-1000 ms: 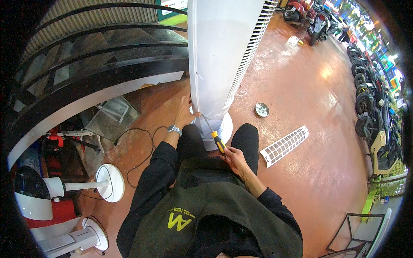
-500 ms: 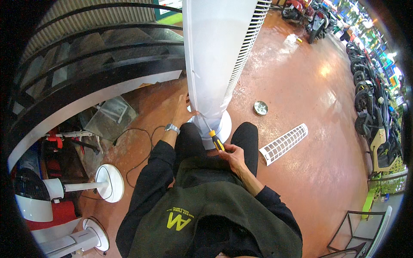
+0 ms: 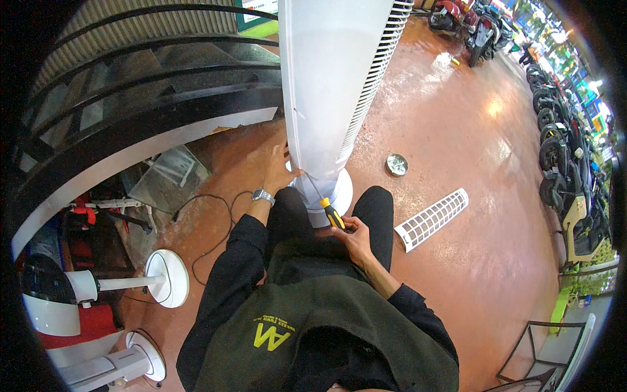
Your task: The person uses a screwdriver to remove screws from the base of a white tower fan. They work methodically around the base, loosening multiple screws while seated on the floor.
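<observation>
Screwdriver [image 3: 334, 216] in right hand [image 3: 356, 239] — left hand [image 3: 279, 172] touches tower [image 3: 333, 91].

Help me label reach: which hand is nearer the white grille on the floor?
Right. The right hand holds the screwdriver left of the grille; the left hand is farther left, against the tower fan.

At upper left, dark stairs [image 3: 127, 68]; at lower left, two fans [image 3: 167, 277] (both white, both round-based). At right, motorbikes [image 3: 554, 157] in a row along the reddish floor [image 3: 483, 274]; nearer, a black frame [image 3: 552, 324].
</observation>
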Tool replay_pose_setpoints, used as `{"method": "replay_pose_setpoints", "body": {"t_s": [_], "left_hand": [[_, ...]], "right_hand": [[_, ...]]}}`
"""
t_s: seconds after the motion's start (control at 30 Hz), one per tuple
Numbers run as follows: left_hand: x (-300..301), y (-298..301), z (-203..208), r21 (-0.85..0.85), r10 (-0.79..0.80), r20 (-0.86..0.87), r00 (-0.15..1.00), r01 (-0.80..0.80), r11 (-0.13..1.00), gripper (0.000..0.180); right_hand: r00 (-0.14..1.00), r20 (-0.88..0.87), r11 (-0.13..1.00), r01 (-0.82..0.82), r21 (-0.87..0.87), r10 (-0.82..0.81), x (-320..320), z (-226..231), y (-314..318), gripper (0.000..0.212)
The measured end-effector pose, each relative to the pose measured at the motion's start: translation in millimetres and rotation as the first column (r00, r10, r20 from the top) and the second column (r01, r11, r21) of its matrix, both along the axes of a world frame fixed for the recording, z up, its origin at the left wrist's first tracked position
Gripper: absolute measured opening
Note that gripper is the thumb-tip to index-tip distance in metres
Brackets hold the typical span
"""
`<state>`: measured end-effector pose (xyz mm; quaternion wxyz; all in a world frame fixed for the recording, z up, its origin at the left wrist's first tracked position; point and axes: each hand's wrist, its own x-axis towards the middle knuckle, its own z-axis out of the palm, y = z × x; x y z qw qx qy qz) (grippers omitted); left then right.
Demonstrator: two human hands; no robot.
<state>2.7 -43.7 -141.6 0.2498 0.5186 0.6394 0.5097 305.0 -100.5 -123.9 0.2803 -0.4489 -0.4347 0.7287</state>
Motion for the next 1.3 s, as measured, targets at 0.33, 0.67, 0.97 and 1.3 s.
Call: {"method": "replay_pose_setpoints", "body": {"t_s": [0.33, 0.67, 0.97, 1.3], "left_hand": [[3, -1, 4, -0.003, 0.01, -0.02, 1.0, -0.01, 1.0, 0.112], [-3, 1, -8, 0.025, 0.021, -0.064, 0.998, -0.02, 0.999, 0.113], [6, -4, 11, -0.032, 0.022, -0.101, 0.995, -0.026, 0.999, 0.114], [8, -6, 16, -0.022, 0.029, -0.061, 0.998, -0.03, 0.999, 0.112]], "right_hand": [[1.0, 0.002, 0.987, 0.009, -0.162, -0.008, -4, 39, 3, 0.051], [0.98, -0.189, 0.889, -0.029, -0.457, -0.066, 3, 14, 12, 0.033], [0.968, -0.217, 0.863, 0.0, -0.505, -0.127, 5, 12, 9, 0.034], [0.978, -0.188, 0.965, 0.043, -0.26, -0.095, 2, 20, 3, 0.039]]}}
